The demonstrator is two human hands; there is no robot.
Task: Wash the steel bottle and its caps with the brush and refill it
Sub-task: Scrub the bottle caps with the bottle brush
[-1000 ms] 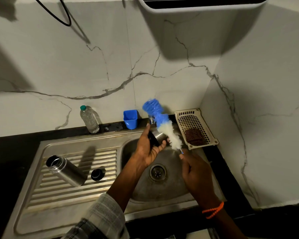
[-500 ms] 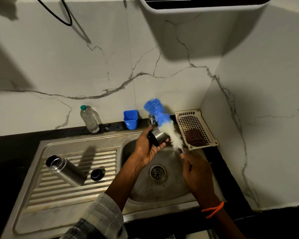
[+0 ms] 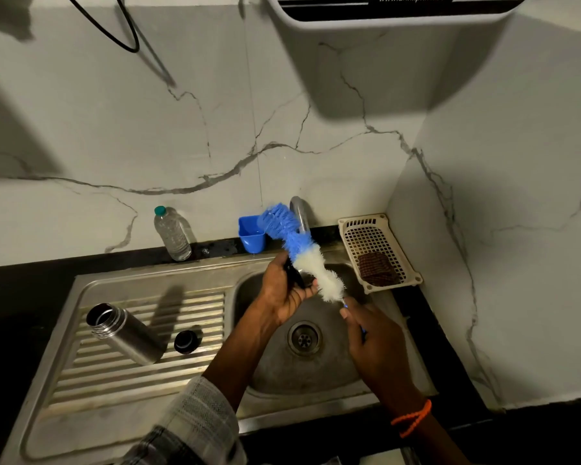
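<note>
Left hand [image 3: 284, 290] over the sink basin [image 3: 319, 374], fingers curled round a dark cap [image 3: 294, 275] — mostly hidden in the palm, can't tell which cap it is. Right hand [image 3: 373, 344] just to the right and nearer, fingers closed on the blue handle of the bottle brush [image 3: 302, 253]; the brush slants up and to the left, white bristles beside the left hand's fingertips, blue bristles at the far tip in front of the tap [image 3: 301, 213]. Can't tell if the bristles touch the cap. Steel bottle [image 3: 125, 333] lies tilted on the ribbed drainboard [image 3: 141, 374] at left, open mouth toward far left, uncapped. A second black cap [image 3: 185, 341] sits on the drainboard just right of the bottle. Drain [image 3: 304, 337] in the basin between the two wrists. On the far ledge: clear plastic bottle [image 3: 172, 233] with green lid, blue cup [image 3: 251, 233] near the tap. Right of the sink, a beige plastic basket [image 3: 366, 226] with a brown scrub pad [image 3: 378, 273] in it. Orange bead band [image 3: 413, 417] on the right wrist, checked sleeve [image 3: 195, 427] on the left arm.
</note>
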